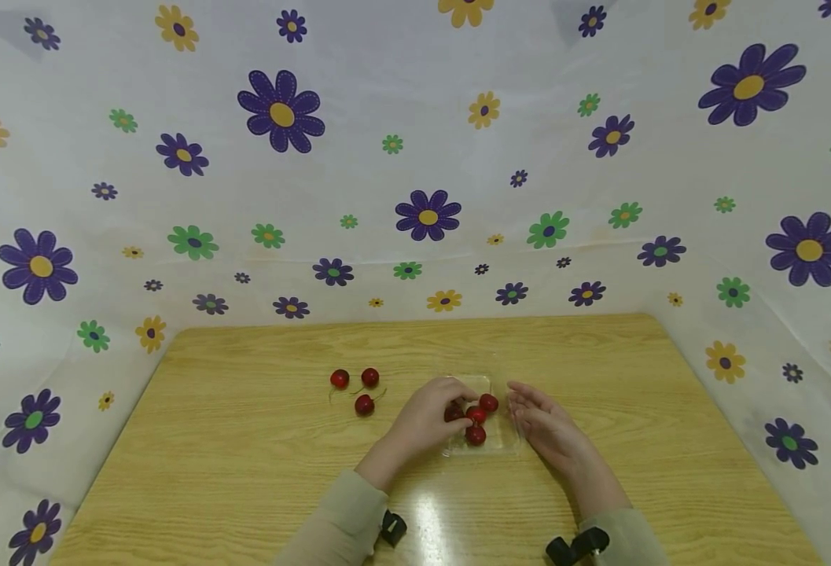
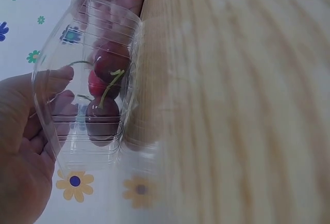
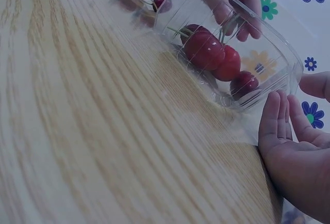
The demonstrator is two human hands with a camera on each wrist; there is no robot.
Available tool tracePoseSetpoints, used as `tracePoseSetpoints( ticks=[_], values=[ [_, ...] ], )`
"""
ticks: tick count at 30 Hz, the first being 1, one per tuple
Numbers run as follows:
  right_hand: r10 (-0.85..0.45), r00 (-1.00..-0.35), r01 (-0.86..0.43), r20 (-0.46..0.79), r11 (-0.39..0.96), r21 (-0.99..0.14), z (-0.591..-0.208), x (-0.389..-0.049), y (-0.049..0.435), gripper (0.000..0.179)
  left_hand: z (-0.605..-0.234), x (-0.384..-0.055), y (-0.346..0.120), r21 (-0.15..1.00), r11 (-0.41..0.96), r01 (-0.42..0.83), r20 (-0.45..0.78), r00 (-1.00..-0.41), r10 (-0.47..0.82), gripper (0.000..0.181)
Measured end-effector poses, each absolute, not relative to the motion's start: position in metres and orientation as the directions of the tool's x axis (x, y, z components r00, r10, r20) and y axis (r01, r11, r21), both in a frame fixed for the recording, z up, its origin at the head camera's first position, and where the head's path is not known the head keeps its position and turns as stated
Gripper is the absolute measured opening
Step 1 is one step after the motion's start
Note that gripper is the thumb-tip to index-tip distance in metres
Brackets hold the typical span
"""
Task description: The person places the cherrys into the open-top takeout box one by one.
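Note:
A clear plastic box [image 1: 503, 440] stands on the table with several dark red cherries [image 1: 476, 414] in it, some with green stems. My left hand [image 1: 425, 417] reaches over the box's left side, its fingers and thumb bent loosely above the cherries. In the right wrist view, no cherry shows between those left fingers [image 3: 242, 12]. My right hand [image 1: 553, 432] is at the box's right side, its fairly straight fingers [image 3: 281, 113] touching or nearly touching the wall. Three more cherries [image 1: 364, 405] with stems lie on the table left of the box.
The wooden table [image 1: 245, 472] is bounded at the back and sides by a white cloth [image 1: 358, 157] printed with purple, yellow and green flowers. Black straps [image 1: 392, 528] sit at both wrists, by the sleeves.

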State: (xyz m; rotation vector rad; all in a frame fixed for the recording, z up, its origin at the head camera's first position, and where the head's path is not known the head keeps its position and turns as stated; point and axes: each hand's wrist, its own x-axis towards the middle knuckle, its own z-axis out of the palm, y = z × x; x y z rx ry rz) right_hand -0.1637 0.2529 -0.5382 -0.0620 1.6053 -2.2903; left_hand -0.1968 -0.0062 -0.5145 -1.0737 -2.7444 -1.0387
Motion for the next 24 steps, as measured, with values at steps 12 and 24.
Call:
tracePoseSetpoints(
  ticks=[12,24],
  values=[
    [-0.324,-0.937,0.243,-0.134,-0.326,-0.914,-0.539,-0.162,0.255,0.039,-0.513,-0.194,-0.008,0.638,0.467,0.613,0.283,-0.75,0.598,0.029],
    [-0.315,-0.936,0.259,-0.156,-0.32,-0.911,-0.538,-0.163,0.254,0.04,-0.51,-0.197,-0.018,0.642,0.469,0.606,0.324,-0.769,0.551,0.026]
  ],
)
